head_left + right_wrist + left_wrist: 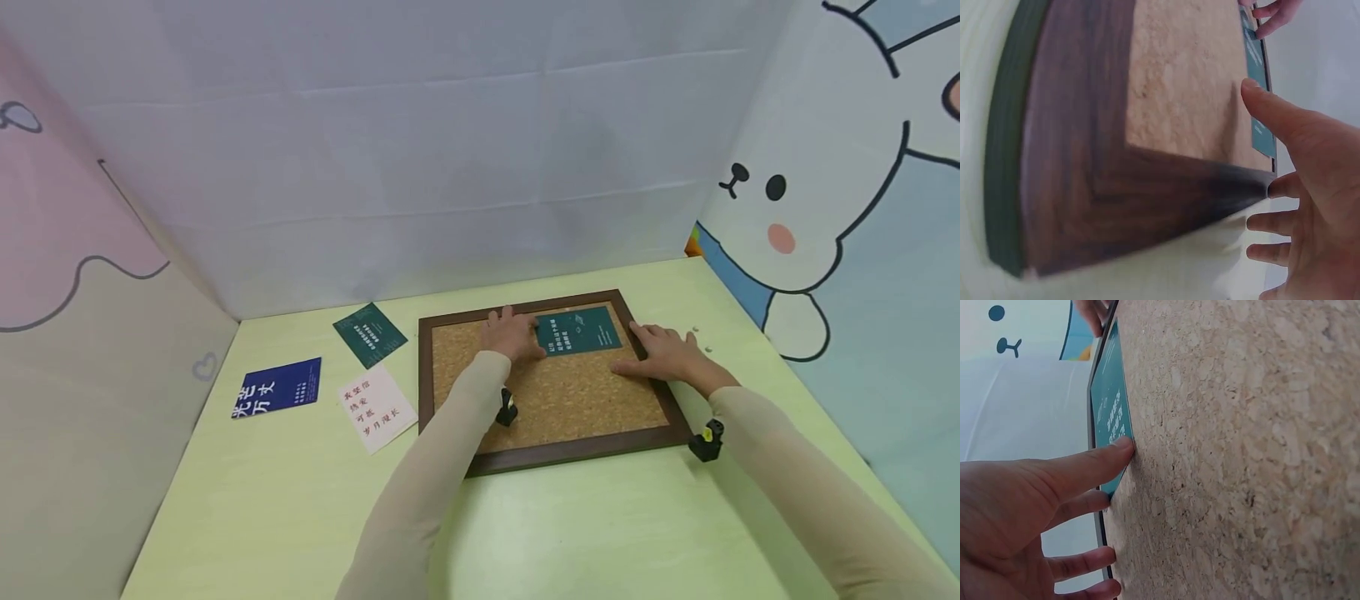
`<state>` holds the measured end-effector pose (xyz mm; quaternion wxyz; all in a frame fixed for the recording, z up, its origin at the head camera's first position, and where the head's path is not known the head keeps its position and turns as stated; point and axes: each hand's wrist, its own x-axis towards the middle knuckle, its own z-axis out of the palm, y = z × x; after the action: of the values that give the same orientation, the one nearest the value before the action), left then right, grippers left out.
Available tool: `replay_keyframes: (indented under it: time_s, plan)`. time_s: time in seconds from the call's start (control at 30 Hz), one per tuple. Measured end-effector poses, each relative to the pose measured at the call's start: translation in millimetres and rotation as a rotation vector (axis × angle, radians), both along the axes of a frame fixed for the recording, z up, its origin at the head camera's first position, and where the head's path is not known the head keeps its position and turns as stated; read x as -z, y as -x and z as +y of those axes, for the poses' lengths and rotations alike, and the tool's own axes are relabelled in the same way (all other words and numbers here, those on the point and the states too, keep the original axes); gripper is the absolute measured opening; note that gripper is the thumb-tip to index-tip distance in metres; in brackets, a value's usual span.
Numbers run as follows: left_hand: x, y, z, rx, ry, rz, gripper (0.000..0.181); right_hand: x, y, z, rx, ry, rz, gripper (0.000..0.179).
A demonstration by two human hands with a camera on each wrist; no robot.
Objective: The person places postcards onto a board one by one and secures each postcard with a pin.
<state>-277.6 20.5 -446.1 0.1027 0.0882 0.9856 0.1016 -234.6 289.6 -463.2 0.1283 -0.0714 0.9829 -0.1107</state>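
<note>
A cork board [577, 400] with a dark brown wooden frame lies on the table. On its upper right part rests a dark green card [581, 331] with white writing. My left hand [513, 335] is at the card's left end: the thumb touches the card's lower corner in the left wrist view, and the other fingers reach out straight along the board's upper edge. My right hand [667, 358] is at the board's right side, its index fingertip against the frame [1210, 187] and its thumb over the cork. Nothing is held in the right hand.
Left of the board lie a second green card [371, 335], a white card [377, 408] with red writing and a blue card [277, 387]. Small clear pieces [708, 349] sit on the table [570, 533] beside the right hand. Printed curtains [420, 150] enclose the table.
</note>
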Motion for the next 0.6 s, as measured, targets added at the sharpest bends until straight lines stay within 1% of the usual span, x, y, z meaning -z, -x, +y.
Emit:
replay_keyframes:
  time_s: [0.17, 0.27, 0.37, 0.5, 0.6]
  plan:
    - [4.4, 1.1, -0.1, -0.008, -0.006, 0.008, 0.062, -12.9, 1.2, 15.1, 0.027, -0.013, 0.053, 0.099]
    - [5.7, 1.3, -0.5, -0.015, 0.000, 0.014, 0.061, -21.6, 2.4, 31.0, 0.053, -0.018, 0.083, 0.089]
    - [5.2, 0.2, -0.5, -0.014, -0.008, 0.014, 0.059, -27.9, 1.5, 49.0, 0.101, -0.018, 0.126, 0.077]
    - [4.2, -1.0, -1.0, -0.014, -0.016, 0.017, 0.058, -29.6, -1.7, 68.6, 0.151, -0.017, 0.203, 0.058]
    - [4.1, -1.1, -1.0, -0.012, -0.009, 0.017, 0.059, -25.5, -5.1, 78.3, 0.173, -0.010, 0.223, 0.046]
